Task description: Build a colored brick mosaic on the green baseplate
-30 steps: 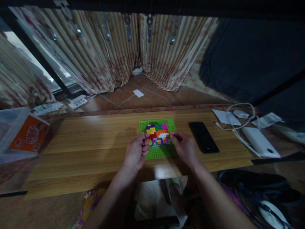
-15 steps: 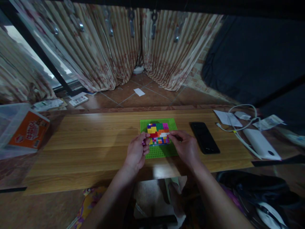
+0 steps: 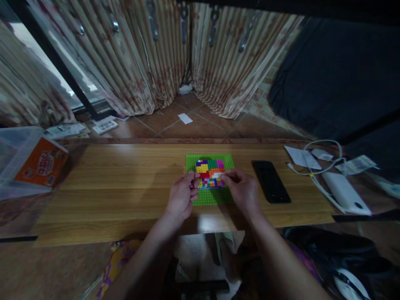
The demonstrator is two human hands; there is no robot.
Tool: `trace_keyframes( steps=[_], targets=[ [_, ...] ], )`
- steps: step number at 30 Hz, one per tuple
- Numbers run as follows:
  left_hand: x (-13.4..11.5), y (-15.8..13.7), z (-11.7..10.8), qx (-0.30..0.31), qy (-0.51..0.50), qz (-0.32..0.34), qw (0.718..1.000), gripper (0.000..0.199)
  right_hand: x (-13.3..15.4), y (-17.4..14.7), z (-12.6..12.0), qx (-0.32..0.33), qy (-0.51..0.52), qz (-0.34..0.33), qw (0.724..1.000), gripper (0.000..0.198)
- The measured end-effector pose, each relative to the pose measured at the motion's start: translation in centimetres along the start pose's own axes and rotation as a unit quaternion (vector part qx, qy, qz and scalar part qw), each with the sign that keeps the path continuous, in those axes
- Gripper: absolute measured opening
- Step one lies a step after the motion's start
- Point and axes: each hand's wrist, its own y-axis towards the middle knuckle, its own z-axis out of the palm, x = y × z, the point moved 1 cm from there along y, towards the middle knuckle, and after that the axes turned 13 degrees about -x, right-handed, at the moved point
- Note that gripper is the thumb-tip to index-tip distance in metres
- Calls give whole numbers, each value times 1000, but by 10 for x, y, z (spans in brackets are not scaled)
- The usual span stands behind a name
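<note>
A block of toy bricks (image 3: 211, 170) in yellow, red, orange, green, white and other colours sits on a green studded baseplate (image 3: 212, 198). At its left edge is my left hand (image 3: 182, 196), closed, thumb and forefinger tips by the red bricks. A bit of purple toy brick (image 3: 191, 185) shows within its curled fingers. My right hand (image 3: 243, 189) is closed in a pinch at the block's right edge, fingertips beside the white bricks (image 3: 216, 175). Whatever lies between those fingertips is hidden.
A black phone (image 3: 271, 181) lies right of the baseplate on the wooden table (image 3: 125, 183). Farther right are a white cable (image 3: 339, 146), papers and a white power bank-like slab (image 3: 346, 193). A clear plastic bin (image 3: 18, 143) with an orange label stands left.
The whole view has shifted slightly, so the table contents appear a little farther right. Both hands stay at the block's two edges, with the right fingertips moved barely at all against it.
</note>
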Motion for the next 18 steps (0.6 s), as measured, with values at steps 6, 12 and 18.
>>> trace_keyframes(
  steps=[6, 12, 18],
  targets=[
    [1, 1, -1, -6, -3, -2, 1000, 19, -10, 5, -8, -4, 13, 23, 1000, 33],
    [0, 1, -1, 2, -8, -3, 1000, 18, -14, 5, -1, -2, 18, 53, 998, 37],
    [0, 1, -2, 8, -11, -8, 1000, 20, -17, 7, 10, 7, 69, 144, 987, 42]
  ],
)
